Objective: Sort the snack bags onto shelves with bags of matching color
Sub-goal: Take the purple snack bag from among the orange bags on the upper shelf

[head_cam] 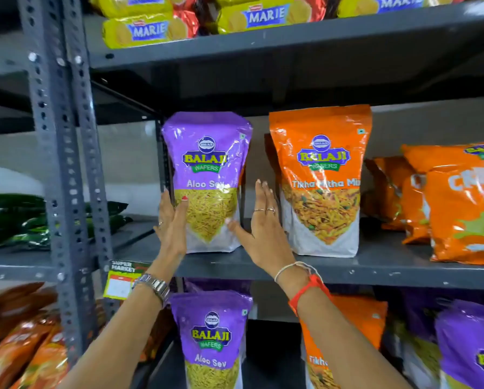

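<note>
**Grey metal racking, one purple bag among the orange**

Nearest, the lower shelf (347, 282) holds a mix of purple and orange bags, so sorting looks far from finished. Above it, the left hand (171, 223) and right hand (263, 220) bracket the purple Aloo Sev bag (207, 175), fingers straight and unclenched, thumbs touching its front, not yet gripping. It stands upright, glossy, on the middle shelf (389, 265) just beside the orange Tikha Mitha bag (321, 178), seemingly misplaced. Farthest up lie yellow Marie packs (139, 30).
</note>
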Available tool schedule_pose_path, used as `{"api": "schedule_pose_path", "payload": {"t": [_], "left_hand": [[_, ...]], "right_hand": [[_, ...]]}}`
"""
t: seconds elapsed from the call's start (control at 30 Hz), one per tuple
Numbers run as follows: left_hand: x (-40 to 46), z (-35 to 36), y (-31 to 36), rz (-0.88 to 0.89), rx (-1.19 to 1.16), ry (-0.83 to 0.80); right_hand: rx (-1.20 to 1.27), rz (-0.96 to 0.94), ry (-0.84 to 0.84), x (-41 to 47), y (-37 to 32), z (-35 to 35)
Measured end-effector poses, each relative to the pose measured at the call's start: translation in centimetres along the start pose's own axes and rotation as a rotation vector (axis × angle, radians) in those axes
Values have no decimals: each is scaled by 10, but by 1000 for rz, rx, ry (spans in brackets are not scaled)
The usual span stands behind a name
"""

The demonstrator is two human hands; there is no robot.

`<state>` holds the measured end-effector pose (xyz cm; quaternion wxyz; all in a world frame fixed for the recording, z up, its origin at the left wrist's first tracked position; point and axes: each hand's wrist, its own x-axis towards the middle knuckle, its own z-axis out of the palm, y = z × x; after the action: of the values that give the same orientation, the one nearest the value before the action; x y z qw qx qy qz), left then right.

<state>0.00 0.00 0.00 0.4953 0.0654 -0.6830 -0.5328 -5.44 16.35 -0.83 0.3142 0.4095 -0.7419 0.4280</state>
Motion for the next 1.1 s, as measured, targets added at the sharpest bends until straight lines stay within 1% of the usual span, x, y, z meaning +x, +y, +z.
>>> {"api": "schedule_pose_path", "payload": {"t": [0.03, 0.1, 0.13, 0.2, 0.27, 0.37, 0.5, 0.63, 0.8, 0.97, 1.1], "left_hand": [[2, 0, 0, -67, -136, 10], [10, 1, -2, -187, -311, -68], [12, 1, -1, -241, -357, -115], [19, -1, -8, -314, -390, -162], [25, -5, -13, -343, -412, -175], [23, -9, -16, -341, -323, -238], [12, -16, -9, -323, -244, -162], [-7, -23, -1, -270, -217, -172], [-45, -42, 23, -162, -197, -203], [-91, -61, 42, -115, -184, -153], [-132, -71, 43, -84, -128, -118]], "right_hand": [[118, 70, -65, 3, 0, 7], [285, 202, -190, 11, -2, 17], [365, 252, -230, 15, -3, 23], [476, 339, -251, 21, -2, 33], [490, 390, -261, 25, 3, 39], [426, 392, -276, 25, 6, 42], [450, 402, -292, 22, 0, 37], [443, 384, -281, 9, -7, 26], [472, 321, -249, -13, -20, 8], [533, 246, -226, -49, -39, -14], [599, 260, -271, -90, -37, -15]]}}
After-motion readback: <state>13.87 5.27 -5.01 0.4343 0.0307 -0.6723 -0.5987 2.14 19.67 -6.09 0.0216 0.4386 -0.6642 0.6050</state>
